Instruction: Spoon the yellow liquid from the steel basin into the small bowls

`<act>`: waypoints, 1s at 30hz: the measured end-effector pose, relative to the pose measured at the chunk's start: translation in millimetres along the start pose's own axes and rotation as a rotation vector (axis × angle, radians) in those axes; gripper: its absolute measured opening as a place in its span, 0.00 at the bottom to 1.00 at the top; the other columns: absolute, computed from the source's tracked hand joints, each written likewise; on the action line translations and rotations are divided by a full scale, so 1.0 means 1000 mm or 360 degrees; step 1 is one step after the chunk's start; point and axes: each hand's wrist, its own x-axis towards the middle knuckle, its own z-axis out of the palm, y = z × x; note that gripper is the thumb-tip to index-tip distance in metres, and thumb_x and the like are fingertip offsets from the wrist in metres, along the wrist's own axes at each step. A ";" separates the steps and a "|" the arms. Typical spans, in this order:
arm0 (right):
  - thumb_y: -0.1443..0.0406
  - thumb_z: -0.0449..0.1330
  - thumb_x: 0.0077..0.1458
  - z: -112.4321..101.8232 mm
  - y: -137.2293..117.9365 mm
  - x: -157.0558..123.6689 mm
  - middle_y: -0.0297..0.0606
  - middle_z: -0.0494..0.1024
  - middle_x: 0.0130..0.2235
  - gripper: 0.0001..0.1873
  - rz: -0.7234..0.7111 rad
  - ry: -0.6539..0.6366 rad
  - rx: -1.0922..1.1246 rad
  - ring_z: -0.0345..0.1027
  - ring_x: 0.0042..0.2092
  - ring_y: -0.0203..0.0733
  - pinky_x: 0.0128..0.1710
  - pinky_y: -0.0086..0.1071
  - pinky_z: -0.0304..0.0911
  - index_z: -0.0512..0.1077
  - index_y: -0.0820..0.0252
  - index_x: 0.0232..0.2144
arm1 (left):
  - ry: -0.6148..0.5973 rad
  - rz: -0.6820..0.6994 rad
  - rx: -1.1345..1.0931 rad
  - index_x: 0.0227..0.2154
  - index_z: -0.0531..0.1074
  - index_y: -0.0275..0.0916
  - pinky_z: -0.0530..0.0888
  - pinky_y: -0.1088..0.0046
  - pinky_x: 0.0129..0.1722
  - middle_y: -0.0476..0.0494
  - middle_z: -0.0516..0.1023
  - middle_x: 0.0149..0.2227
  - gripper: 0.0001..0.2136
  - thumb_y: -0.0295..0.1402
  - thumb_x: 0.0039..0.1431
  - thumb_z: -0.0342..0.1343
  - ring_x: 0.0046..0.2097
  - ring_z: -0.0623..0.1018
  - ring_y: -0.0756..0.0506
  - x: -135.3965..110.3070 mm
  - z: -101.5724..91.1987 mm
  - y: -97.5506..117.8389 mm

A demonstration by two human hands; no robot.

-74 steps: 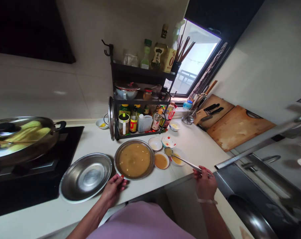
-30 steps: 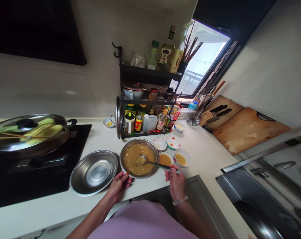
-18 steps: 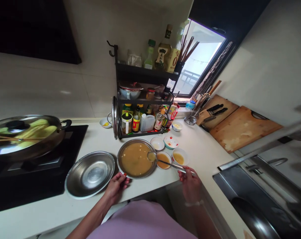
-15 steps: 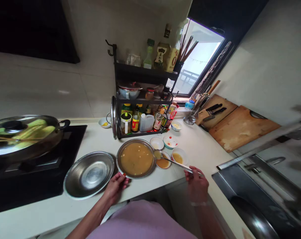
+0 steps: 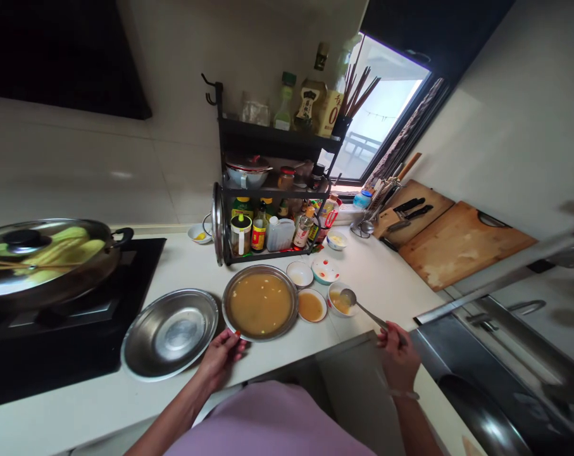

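The right hand (image 5: 399, 360) is closing its fingers round a long-handled silver metal ladle (image 5: 368, 312), its head sitting over a round white bowl (image 5: 340, 285) holding some yellowish liquid. The left hand (image 5: 221, 358) is pinching the near rim of a round steel basin (image 5: 258, 268). Beside it, a brown-rimmed white bowl (image 5: 324, 305) is already holding brown broth; plenty is seemingly remaining in the basin, so the ladling looks unfinished.

Basin (image 5: 170, 334) left of dish (image 5: 226, 307), bowls (image 5: 300, 273) right, ladle (image 5: 349, 296) over rightmost bowl (image 5: 336, 309); rack (image 5: 277, 135) behind; stove (image 5: 54, 358) far left.
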 end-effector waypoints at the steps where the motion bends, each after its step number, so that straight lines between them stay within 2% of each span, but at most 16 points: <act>1: 0.51 0.57 0.53 0.000 0.001 -0.003 0.35 0.74 0.25 0.21 -0.0116 -0.0084 -0.0044 0.66 0.21 0.36 0.24 0.31 0.66 0.73 0.63 0.37 | 0.0004 0.0001 0.0008 0.26 0.68 0.34 0.69 0.81 0.20 0.45 0.75 0.22 0.05 0.23 0.56 0.56 0.22 0.74 0.53 0.000 0.000 0.000; 4: 0.54 0.56 0.55 0.004 -0.003 -0.015 0.39 0.74 0.33 0.17 -0.0451 -0.0319 -0.0034 0.68 0.26 0.36 0.27 0.32 0.67 0.74 0.60 0.38 | 0.0005 0.0003 0.0019 0.26 0.68 0.34 0.69 0.81 0.20 0.45 0.75 0.22 0.05 0.23 0.56 0.56 0.22 0.74 0.53 0.000 0.001 0.000; 6: 0.56 0.56 0.57 0.011 -0.014 -0.025 0.39 0.74 0.36 0.13 -0.0539 -0.0418 0.0056 0.68 0.27 0.36 0.28 0.31 0.67 0.74 0.58 0.38 | -0.0002 0.0001 0.0017 0.26 0.67 0.34 0.69 0.81 0.20 0.46 0.75 0.22 0.05 0.23 0.56 0.56 0.22 0.74 0.53 -0.001 0.002 0.001; 9: 0.59 0.54 0.59 0.029 -0.033 -0.047 0.35 0.74 0.31 0.11 -0.0447 -0.0518 0.0255 0.66 0.24 0.34 0.25 0.30 0.66 0.73 0.57 0.38 | -0.0001 0.0001 0.0006 0.25 0.67 0.34 0.68 0.82 0.19 0.46 0.75 0.22 0.06 0.24 0.55 0.57 0.22 0.73 0.53 -0.001 0.002 0.001; 12: 0.59 0.52 0.61 0.053 -0.043 -0.072 0.33 0.74 0.28 0.13 -0.0340 -0.0758 0.0428 0.65 0.21 0.33 0.22 0.28 0.65 0.73 0.57 0.39 | 0.0002 -0.0002 -0.0006 0.25 0.67 0.34 0.68 0.82 0.19 0.46 0.75 0.22 0.06 0.24 0.55 0.58 0.22 0.73 0.53 0.000 0.001 0.000; 15: 0.57 0.53 0.60 0.077 -0.038 -0.095 0.34 0.74 0.27 0.14 -0.0289 -0.0920 0.0489 0.67 0.22 0.34 0.22 0.28 0.66 0.74 0.58 0.38 | -0.0011 0.0011 -0.0014 0.25 0.67 0.35 0.68 0.82 0.19 0.46 0.75 0.22 0.06 0.25 0.55 0.58 0.22 0.73 0.53 0.002 -0.001 -0.002; 18: 0.53 0.54 0.58 0.096 -0.028 -0.111 0.33 0.73 0.25 0.17 -0.0122 -0.1048 0.0516 0.66 0.21 0.33 0.21 0.28 0.65 0.74 0.59 0.37 | -0.0009 0.0013 -0.0010 0.24 0.67 0.35 0.68 0.82 0.19 0.46 0.75 0.22 0.06 0.26 0.54 0.59 0.22 0.73 0.53 0.004 -0.002 -0.004; 21: 0.51 0.55 0.56 0.108 -0.024 -0.117 0.32 0.72 0.22 0.20 0.0138 -0.1033 0.0589 0.65 0.19 0.33 0.20 0.28 0.64 0.73 0.61 0.37 | -0.0018 0.0016 -0.0011 0.25 0.68 0.35 0.67 0.82 0.19 0.45 0.75 0.22 0.06 0.26 0.54 0.58 0.22 0.73 0.54 0.004 -0.001 -0.004; 26: 0.50 0.61 0.49 0.112 -0.034 -0.109 0.34 0.74 0.20 0.20 0.0615 -0.0773 0.0763 0.64 0.19 0.34 0.15 0.25 0.58 0.69 0.62 0.33 | -0.0029 0.0023 -0.0035 0.24 0.68 0.34 0.67 0.82 0.19 0.45 0.75 0.21 0.06 0.25 0.54 0.58 0.21 0.72 0.54 0.002 0.001 -0.002; 30: 0.51 0.63 0.44 0.107 -0.042 -0.100 0.33 0.73 0.18 0.19 0.0746 -0.0664 0.0850 0.64 0.19 0.35 0.15 0.24 0.56 0.68 0.61 0.29 | -0.0017 0.0026 -0.0044 0.23 0.68 0.34 0.68 0.82 0.19 0.45 0.75 0.21 0.07 0.25 0.53 0.60 0.21 0.73 0.53 -0.001 0.003 -0.001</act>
